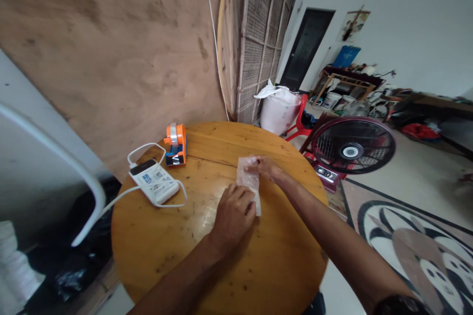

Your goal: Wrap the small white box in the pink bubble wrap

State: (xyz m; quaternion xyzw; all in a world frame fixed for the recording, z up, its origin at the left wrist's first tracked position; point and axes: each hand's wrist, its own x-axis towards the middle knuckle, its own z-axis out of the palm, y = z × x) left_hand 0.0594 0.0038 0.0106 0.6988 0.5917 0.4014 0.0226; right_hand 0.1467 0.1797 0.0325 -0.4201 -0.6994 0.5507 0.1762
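Note:
A narrow, folded strip of clear bubble wrap [242, 177] lies on the round wooden table [288, 236]. My left hand [233, 211] is over its near part, fingers curled and closed on the edge. At the far end, my right hand [263, 167] grips the strip between thumb and fingers. Part of the wrap is hidden under both hands, and I cannot make out whether anything is inside it.
An orange and blue tape dispenser [176, 145] stands at the table's far left. Beside it lies a white power bank [155, 187] with a looped white cable [185, 197]. A fan [351, 150] stands right of the table, and a white sack [279, 110] behind it.

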